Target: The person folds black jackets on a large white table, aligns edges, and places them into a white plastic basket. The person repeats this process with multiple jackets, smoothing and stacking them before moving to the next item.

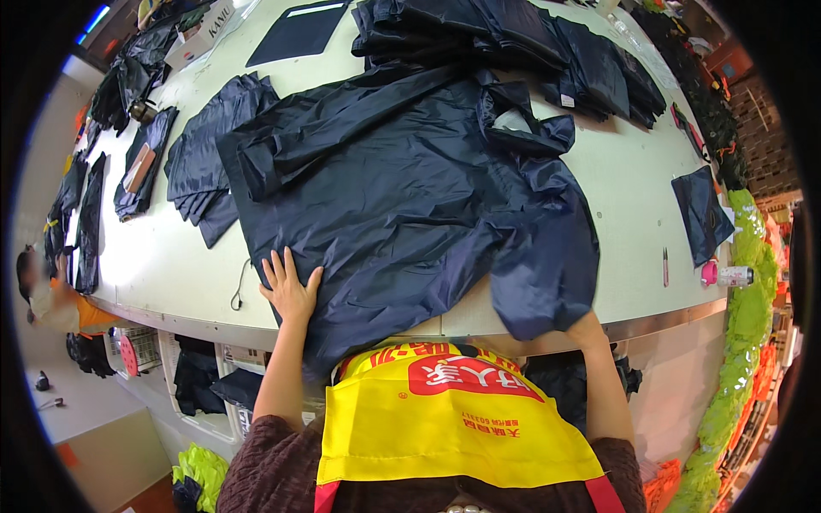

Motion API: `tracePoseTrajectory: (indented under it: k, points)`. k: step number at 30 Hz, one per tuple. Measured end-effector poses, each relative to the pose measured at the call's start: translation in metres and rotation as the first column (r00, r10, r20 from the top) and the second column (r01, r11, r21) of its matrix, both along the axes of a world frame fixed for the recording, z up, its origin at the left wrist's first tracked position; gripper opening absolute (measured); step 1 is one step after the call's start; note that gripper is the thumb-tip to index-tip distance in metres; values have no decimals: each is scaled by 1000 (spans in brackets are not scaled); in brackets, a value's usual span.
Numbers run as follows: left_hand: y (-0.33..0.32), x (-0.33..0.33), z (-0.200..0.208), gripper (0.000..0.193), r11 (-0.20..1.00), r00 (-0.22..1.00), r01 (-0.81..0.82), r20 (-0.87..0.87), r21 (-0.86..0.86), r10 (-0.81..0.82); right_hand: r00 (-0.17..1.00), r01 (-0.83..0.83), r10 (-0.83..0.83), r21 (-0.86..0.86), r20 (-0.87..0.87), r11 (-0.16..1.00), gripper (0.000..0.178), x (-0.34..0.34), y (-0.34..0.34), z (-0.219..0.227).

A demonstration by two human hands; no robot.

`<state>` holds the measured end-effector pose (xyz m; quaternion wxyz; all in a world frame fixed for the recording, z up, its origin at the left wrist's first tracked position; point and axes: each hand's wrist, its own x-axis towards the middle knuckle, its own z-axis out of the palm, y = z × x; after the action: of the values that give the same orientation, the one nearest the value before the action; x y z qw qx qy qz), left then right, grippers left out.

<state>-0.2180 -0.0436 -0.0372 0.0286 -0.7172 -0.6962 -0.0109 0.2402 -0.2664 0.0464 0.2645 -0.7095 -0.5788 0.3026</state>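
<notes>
A dark navy garment of thin shiny fabric, seemingly a jacket, is spread over the white table before me. One long sleeve lies folded across its upper part, and its collar opening is at the far right. My left hand rests flat on the garment's left edge, fingers spread. The other sleeve bulges toward the table's front edge at the right. At that sleeve's lower end is my right hand, its fingers hidden by the fabric. The garment's near edge hangs over the table edge.
Folded dark garments are stacked at the back, with another pile at left. A dark flat panel lies far left. On the right are a folded dark piece, a pen-like tool and a bottle.
</notes>
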Motion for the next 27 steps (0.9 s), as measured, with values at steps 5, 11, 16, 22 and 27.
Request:
tracePoseTrajectory:
  k: [5,11,16,22,27]
  points:
    - [14,-1,3,78,999,999,30,19,19,-30,752,-319,179,113,635,941,49,-30,45,0]
    - [20,-10,7,79,997,996,68,57,22,-69,763,-360,177,182,621,915,44,5,40,-57]
    - [23,-23,3,79,995,992,103,69,4,-103,843,172,326,-789,428,590,35,126,-139,-31]
    - [21,-10,6,78,980,977,197,81,-17,-195,642,550,180,-612,745,568,26,128,-125,24]
    - [26,-7,11,78,968,964,251,92,-28,-248,846,71,-241,348,475,935,21,12,94,36]
